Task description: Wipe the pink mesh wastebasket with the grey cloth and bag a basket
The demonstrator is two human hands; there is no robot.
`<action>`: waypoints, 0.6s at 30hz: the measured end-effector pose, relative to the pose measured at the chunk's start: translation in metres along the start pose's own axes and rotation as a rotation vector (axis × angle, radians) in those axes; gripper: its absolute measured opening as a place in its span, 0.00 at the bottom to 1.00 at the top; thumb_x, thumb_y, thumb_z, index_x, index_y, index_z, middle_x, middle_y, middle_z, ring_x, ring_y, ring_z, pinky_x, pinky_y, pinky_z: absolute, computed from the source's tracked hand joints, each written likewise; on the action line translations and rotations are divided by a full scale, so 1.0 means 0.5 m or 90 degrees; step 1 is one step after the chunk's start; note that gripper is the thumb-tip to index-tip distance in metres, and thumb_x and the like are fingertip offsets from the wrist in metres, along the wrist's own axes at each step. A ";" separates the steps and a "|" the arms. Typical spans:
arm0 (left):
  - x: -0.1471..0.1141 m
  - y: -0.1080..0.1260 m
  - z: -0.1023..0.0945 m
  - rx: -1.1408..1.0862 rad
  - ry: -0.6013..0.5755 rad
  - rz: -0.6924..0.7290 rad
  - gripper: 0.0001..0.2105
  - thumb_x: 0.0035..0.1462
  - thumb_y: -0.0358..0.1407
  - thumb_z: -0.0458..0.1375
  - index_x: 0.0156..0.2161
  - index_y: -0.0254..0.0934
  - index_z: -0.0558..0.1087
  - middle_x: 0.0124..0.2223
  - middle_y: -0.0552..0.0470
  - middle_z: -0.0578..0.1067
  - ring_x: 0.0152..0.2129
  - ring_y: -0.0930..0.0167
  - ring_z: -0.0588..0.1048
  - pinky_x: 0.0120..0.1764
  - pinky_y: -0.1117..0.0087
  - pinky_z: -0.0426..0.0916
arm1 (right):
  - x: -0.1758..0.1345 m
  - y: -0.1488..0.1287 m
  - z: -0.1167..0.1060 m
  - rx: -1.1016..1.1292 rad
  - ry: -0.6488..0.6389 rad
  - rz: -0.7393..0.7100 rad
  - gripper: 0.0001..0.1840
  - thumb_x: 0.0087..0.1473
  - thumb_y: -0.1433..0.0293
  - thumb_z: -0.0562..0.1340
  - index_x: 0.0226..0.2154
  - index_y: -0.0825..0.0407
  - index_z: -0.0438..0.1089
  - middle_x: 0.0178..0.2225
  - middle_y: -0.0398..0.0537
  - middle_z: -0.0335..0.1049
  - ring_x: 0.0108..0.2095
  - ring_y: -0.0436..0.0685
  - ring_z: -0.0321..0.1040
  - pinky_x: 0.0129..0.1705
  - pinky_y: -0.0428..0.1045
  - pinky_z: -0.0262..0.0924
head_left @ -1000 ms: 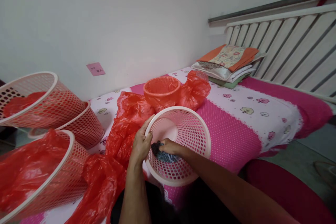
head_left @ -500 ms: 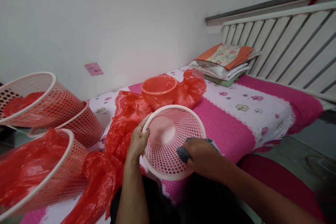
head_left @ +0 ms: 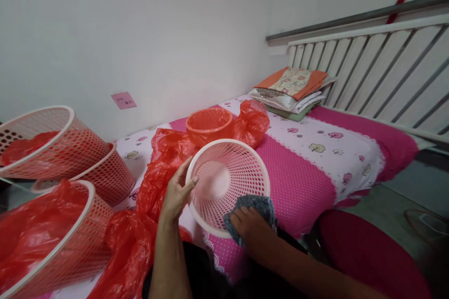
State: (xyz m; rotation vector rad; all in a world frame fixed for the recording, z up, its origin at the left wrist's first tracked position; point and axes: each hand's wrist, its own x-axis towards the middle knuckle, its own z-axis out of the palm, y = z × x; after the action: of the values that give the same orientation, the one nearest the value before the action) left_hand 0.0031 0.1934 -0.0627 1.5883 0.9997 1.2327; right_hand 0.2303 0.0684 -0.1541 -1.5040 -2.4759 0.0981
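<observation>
A pink plastic wastebasket (head_left: pixel 214 180) with perforated sides is tipped so its mouth faces me. My left hand (head_left: pixel 177 194) grips its left rim, thumb over the edge and fingers along the outside. In my right hand (head_left: pixel 250 229) is a bunched grey cloth (head_left: pixel 258 205), pressed over the lower right rim. Just behind stands another wastebasket lined with a red plastic bag (head_left: pixel 209 122). Loose red plastic bags (head_left: pixel 150 191) lie to the left of my left forearm.
More pink wastebaskets (head_left: pixel 87 149), some with red bags inside, are piled at the left. They rest on a bed with a pink and white sheet (head_left: pixel 298 182). Folded bedding (head_left: pixel 291 88) sits at the back by a white radiator (head_left: pixel 372 65). A dark red round stool (head_left: pixel 372 252) is at right.
My right hand has moved the cloth from the inner right wall down and left onto the lower right rim. My left hand keeps its hold, and the view has shifted slightly.
</observation>
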 end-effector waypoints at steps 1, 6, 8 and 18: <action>-0.003 0.007 0.004 -0.009 -0.014 0.000 0.38 0.55 0.48 0.72 0.69 0.42 0.70 0.74 0.40 0.67 0.71 0.52 0.64 0.72 0.49 0.57 | 0.009 -0.012 -0.013 0.027 -0.002 0.026 0.10 0.61 0.75 0.62 0.45 0.52 0.71 0.44 0.56 0.76 0.45 0.66 0.69 0.50 0.59 0.60; -0.012 0.018 0.035 0.024 -0.068 0.037 0.40 0.58 0.47 0.69 0.73 0.42 0.64 0.77 0.39 0.61 0.74 0.53 0.58 0.74 0.50 0.53 | 0.070 -0.082 -0.070 0.145 0.007 0.107 0.23 0.55 0.73 0.66 0.54 0.56 0.70 0.51 0.60 0.74 0.51 0.68 0.69 0.56 0.60 0.62; -0.011 0.009 0.043 0.053 -0.025 0.064 0.39 0.59 0.43 0.67 0.73 0.40 0.63 0.76 0.40 0.62 0.75 0.54 0.58 0.75 0.51 0.49 | 0.085 -0.106 -0.080 0.176 0.009 0.106 0.26 0.55 0.73 0.67 0.57 0.57 0.69 0.53 0.61 0.74 0.53 0.69 0.70 0.58 0.60 0.62; -0.013 -0.009 0.005 -0.065 0.010 -0.038 0.39 0.47 0.31 0.62 0.68 0.38 0.71 0.65 0.43 0.78 0.62 0.56 0.76 0.69 0.52 0.65 | 0.164 0.027 -0.111 0.570 0.117 0.159 0.18 0.57 0.69 0.68 0.51 0.53 0.76 0.49 0.54 0.81 0.49 0.63 0.77 0.55 0.56 0.68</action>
State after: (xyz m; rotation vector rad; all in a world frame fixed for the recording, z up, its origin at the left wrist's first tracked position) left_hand 0.0040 0.1883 -0.0691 1.4615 0.9718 1.2371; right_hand 0.2195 0.1432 -0.0890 -1.2927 -1.6869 0.9229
